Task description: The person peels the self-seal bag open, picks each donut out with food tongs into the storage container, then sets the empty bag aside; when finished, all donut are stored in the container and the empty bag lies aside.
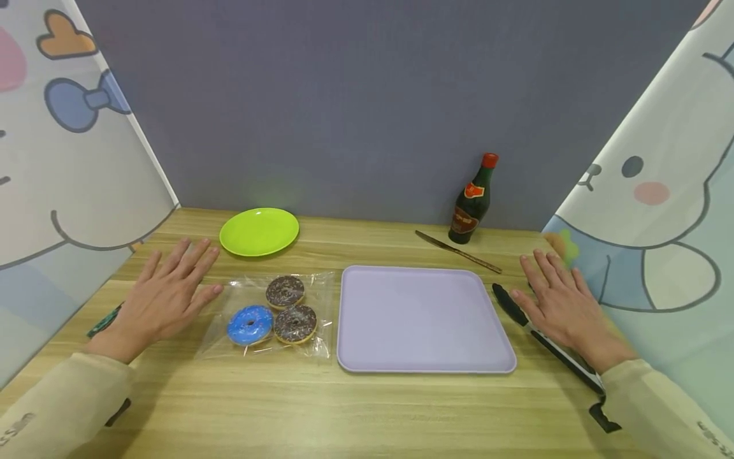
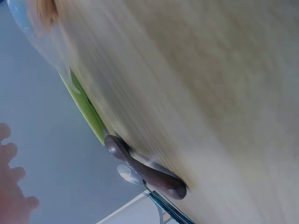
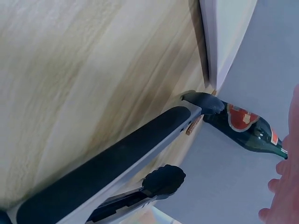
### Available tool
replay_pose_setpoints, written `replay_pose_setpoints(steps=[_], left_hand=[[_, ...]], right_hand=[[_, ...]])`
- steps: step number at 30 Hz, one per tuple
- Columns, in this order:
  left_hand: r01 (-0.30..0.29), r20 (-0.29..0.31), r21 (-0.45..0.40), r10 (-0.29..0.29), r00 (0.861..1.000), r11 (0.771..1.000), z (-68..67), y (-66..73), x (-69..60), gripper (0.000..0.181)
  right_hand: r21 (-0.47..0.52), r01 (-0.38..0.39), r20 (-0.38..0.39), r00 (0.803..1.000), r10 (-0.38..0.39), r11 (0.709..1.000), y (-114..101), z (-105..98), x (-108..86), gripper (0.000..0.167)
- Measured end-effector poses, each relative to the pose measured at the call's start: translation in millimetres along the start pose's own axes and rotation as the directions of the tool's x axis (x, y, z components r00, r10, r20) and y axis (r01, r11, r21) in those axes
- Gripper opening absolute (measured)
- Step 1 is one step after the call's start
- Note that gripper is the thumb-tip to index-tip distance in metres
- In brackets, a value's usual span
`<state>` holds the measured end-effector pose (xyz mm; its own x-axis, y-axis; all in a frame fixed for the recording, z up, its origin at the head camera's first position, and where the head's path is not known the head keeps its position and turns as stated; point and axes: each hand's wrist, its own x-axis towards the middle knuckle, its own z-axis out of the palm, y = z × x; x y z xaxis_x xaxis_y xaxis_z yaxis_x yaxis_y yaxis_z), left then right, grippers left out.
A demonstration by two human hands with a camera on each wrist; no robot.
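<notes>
Head view: left hand and right hand are hovering, fingers straight, grasping nothing.
Tongs are lying below the nearer right hand, their long axis slanting away and leftward; a bag of donuts is resting just right of the left hand.

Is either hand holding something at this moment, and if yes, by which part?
Nothing is held: the left hand, fingers straight, is near the clear rectangular plastic bag; the right hand, fingers straight, is near the black-and-silver tongs.
</notes>
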<state>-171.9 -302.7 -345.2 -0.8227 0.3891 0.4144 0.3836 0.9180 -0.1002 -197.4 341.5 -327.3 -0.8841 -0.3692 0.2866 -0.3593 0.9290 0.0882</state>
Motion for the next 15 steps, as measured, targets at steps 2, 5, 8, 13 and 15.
replay_pose_setpoints(steps=[2,5,8,13,15], left_hand=[[-0.011,0.003,-0.005,0.011,1.000,1.000,0.0,2.4,-0.3,0.065],[-0.034,0.007,-0.042,0.034,0.999,0.999,0.4,7.7,-1.0,0.064],[-0.062,0.013,-0.110,0.063,0.998,0.992,1.3,14.2,-1.6,0.061],[-0.065,0.005,-0.295,0.069,0.998,0.953,4.7,23.2,-1.2,0.051],[-0.058,-0.012,-0.364,0.057,0.998,0.930,6.3,25.9,-1.0,0.046]], right_hand=[[0.000,0.000,0.006,1.000,0.000,1.000,-1.8,1.3,-0.8,0.070],[0.010,0.005,0.042,0.999,-0.006,1.000,-8.9,4.5,-2.2,0.070],[0.011,0.042,0.068,0.997,-0.043,0.999,-23.7,9.3,-2.4,0.069],[0.004,0.177,0.034,0.984,-0.177,0.984,-60.1,17.1,0.3,0.068],[0.023,0.238,-0.011,0.971,-0.237,0.971,-76.6,20.3,1.9,0.066]])
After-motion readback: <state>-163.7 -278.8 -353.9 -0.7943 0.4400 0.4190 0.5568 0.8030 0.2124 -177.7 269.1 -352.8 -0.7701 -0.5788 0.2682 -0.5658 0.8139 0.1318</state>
